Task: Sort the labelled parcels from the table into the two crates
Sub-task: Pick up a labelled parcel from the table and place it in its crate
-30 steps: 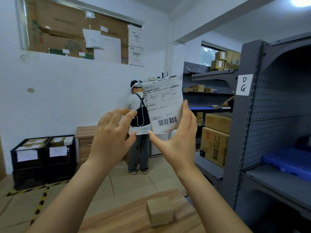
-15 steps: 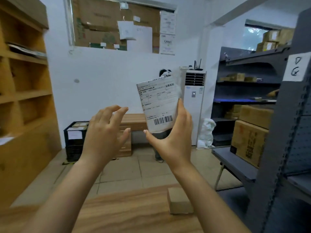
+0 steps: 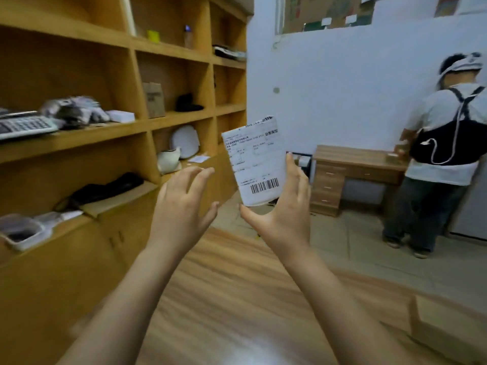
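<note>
Right hand (image 3: 282, 222) grips the white labelled parcel (image 3: 255, 162) upright above the bench (image 3: 224, 299), thumb under its lower edge. Left hand (image 3: 181, 209) also above the bench, fingers spread, holding nothing, not touching the parcel. Cardboard box (image 3: 448, 327) on the bench's right end.

My left forearm (image 3: 126, 299) at 7 o'clock and my right forearm (image 3: 342, 312) at 5 o'clock are showing bare along their whole length. My left hand (image 3: 181, 206) and right hand (image 3: 282, 214) are showing bare too.
</note>
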A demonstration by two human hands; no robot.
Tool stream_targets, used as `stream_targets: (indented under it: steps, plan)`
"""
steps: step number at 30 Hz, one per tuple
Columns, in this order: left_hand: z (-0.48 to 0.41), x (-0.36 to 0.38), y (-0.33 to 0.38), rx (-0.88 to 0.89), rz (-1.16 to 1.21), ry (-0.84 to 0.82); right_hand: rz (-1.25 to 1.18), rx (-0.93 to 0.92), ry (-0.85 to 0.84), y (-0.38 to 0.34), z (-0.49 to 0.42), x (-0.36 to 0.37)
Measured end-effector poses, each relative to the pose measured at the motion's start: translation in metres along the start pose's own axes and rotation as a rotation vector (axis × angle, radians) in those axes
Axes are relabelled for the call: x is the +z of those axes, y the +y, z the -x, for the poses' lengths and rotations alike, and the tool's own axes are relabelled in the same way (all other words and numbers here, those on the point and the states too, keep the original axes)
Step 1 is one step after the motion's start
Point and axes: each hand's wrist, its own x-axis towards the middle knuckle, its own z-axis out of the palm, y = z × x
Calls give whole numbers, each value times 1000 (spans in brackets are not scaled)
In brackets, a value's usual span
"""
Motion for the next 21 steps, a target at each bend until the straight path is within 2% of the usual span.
stream_targets:
  steps: [13,21]
  plan:
    - [140,-218,-203,-300,-421,-15,-381,-107,-337,-247,100,173]
    - [247,-372,-287,-500,-690,-17,-605,-227,-509,-417,195,249]
